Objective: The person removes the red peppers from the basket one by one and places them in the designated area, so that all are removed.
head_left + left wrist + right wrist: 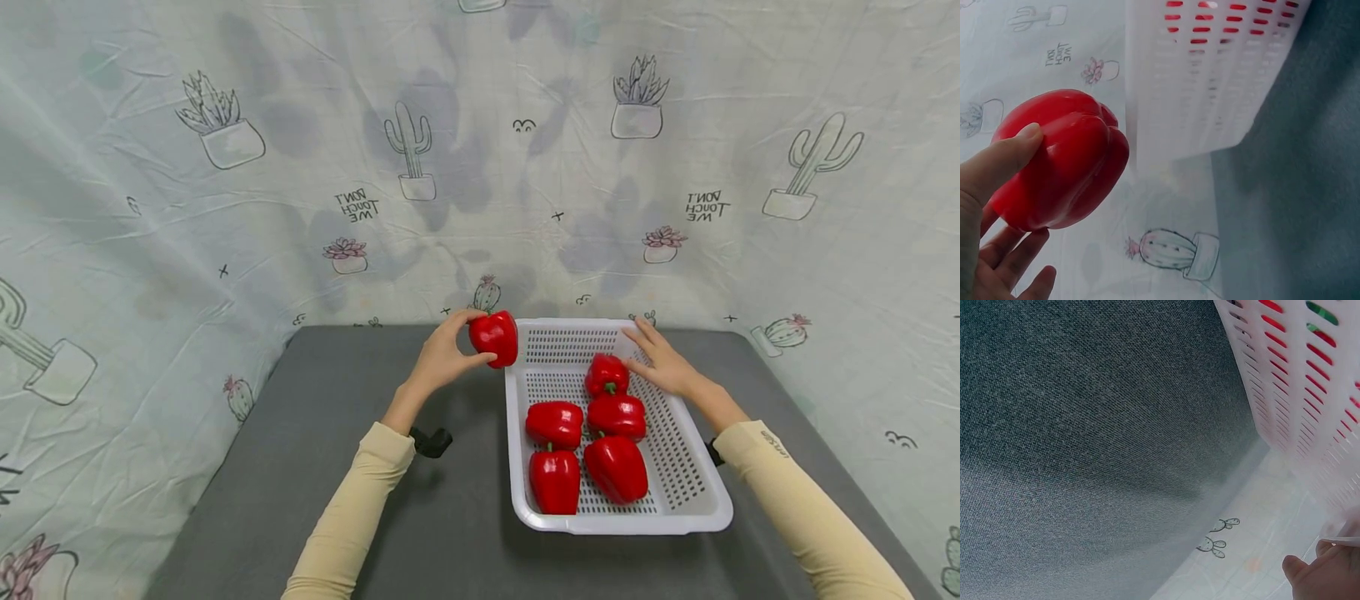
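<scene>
My left hand (447,354) holds a glossy red bell pepper (494,339) just beyond the basket's left rim. In the left wrist view the thumb presses one side of this bell pepper (1063,159), with fingers beneath it. My right hand (663,364) grips the far right corner of a white perforated plastic basket (693,523), thumb over the inside. Its fingertips (1295,567) show at the rim in the right wrist view; the rest of that hand is mostly out of frame. Several red bell peppers (617,468) lie inside, the farthest one (606,375) close to the right thumb.
The basket stands on a dark grey tabletop (300,483), toward its right side. Behind and at the sides hangs a pale curtain (480,167) printed with potted cacti. A black strap device (431,442) sits at the left wrist.
</scene>
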A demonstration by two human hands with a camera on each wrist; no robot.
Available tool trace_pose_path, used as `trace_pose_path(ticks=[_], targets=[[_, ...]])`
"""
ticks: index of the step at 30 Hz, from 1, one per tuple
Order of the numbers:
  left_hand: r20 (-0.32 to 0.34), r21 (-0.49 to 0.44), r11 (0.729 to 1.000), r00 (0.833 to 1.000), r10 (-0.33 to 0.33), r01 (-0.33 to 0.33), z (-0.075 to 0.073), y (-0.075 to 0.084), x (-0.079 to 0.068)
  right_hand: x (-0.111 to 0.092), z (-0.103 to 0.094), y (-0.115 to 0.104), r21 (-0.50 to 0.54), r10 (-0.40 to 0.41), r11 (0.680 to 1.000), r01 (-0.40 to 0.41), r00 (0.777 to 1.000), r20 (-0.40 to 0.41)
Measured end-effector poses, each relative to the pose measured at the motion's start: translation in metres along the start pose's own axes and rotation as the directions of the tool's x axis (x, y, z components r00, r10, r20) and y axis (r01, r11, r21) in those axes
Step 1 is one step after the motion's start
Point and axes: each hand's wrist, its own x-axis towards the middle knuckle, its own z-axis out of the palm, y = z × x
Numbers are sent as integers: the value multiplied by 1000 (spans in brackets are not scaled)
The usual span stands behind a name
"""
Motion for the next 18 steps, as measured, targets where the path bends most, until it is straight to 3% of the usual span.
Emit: trace_pose_path(ticks=[9,18], targets=[[23,38,999,999,-31,30,-10,-14,-11,0,0,-1,-12,2,1000,-2,1000,-19],[12,68,994,996,-87,86,-29,-27,-25,-2,-3,0,157,-26,987,32,999,-44]])
